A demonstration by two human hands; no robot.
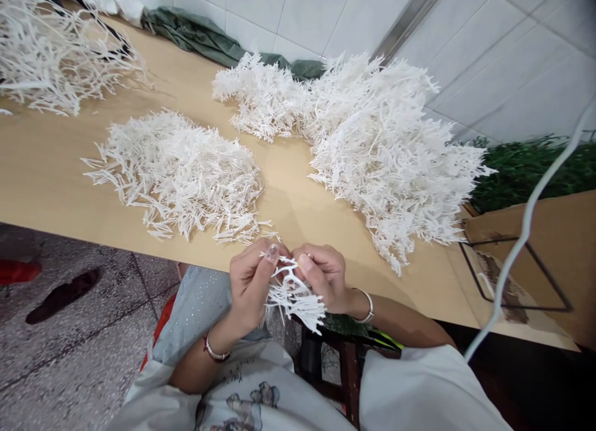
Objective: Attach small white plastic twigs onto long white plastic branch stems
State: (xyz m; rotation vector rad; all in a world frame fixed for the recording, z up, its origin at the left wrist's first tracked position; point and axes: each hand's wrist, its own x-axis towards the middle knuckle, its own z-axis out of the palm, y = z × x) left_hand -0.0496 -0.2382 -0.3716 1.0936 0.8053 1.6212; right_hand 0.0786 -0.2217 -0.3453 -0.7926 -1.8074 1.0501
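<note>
My left hand [250, 283] and my right hand [325, 277] both pinch one white plastic branched sprig [293, 294] just below the front edge of a wooden table [46, 170]. Its thin twigs hang down between my wrists. A low heap of loose white sprigs [181, 173] lies on the table right above my hands. A taller, larger heap of white sprigs [372, 133] lies to the right of it.
Another pile of white sprigs [51, 52] sits at the far left. Green cloth [200, 36] lies against the tiled wall. A box of green foliage [526, 170] stands at the right, and a white wire [526, 226] crosses in front of it. Dark shoes [60, 294] rest on the floor.
</note>
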